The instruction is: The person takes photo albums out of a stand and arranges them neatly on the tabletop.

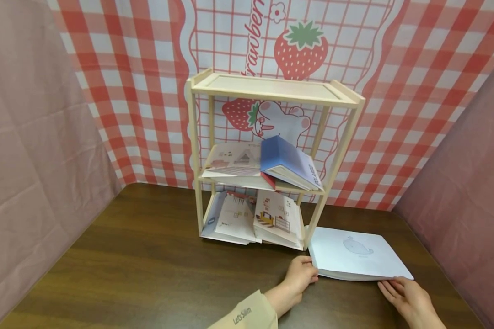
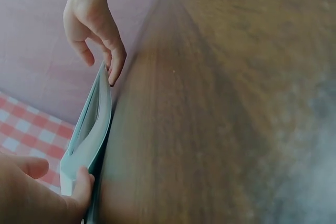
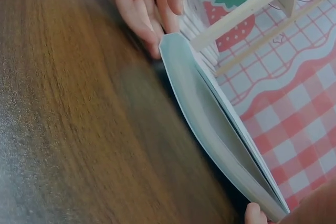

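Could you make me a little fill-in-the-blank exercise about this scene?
1. The white book has a picture of a ____ on it.
2. The dark blue book lies on the ____ of the three levels of the shelf.
3. The hand nearer the shelf is the person's ____ one.
4. The fruit printed on the checked cloth is the ____.

Missing words: whale; middle; left; strawberry.
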The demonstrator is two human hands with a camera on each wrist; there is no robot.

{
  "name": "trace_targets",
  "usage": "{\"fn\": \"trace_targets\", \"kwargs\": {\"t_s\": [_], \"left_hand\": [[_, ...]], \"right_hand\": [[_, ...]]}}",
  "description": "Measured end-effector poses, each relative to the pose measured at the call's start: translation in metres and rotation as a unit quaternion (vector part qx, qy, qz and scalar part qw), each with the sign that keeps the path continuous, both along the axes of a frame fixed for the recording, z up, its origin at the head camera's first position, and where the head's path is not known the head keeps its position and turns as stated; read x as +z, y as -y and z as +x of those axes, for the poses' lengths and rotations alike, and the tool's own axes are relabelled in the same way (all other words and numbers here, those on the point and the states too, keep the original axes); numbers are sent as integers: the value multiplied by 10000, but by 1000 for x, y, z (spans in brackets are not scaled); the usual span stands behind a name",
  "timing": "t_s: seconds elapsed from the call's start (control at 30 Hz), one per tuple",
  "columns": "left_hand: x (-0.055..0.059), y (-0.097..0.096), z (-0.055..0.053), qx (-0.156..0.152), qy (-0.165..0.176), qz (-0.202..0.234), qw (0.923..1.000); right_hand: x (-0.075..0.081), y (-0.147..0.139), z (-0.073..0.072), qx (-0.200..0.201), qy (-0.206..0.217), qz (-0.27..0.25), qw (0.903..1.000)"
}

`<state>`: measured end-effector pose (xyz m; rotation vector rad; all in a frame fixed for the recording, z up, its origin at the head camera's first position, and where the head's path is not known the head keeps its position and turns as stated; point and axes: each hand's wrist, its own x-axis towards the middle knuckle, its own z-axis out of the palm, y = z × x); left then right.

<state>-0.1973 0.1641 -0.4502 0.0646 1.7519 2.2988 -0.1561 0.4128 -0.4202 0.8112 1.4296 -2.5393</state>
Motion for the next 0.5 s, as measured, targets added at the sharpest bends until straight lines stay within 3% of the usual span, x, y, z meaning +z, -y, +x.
{"fn": "trace_targets", "kwargs": {"t_s": [0.27,0.5], "left_hand": [[-3,-3,0,87,-9,5,10000],[-3,-3,1,48,-149,-290,9995]], "right_hand": [[0,-1,-8,-107,-3,244,9996],[1,3,-13,-92,-195,310,9993]]}}
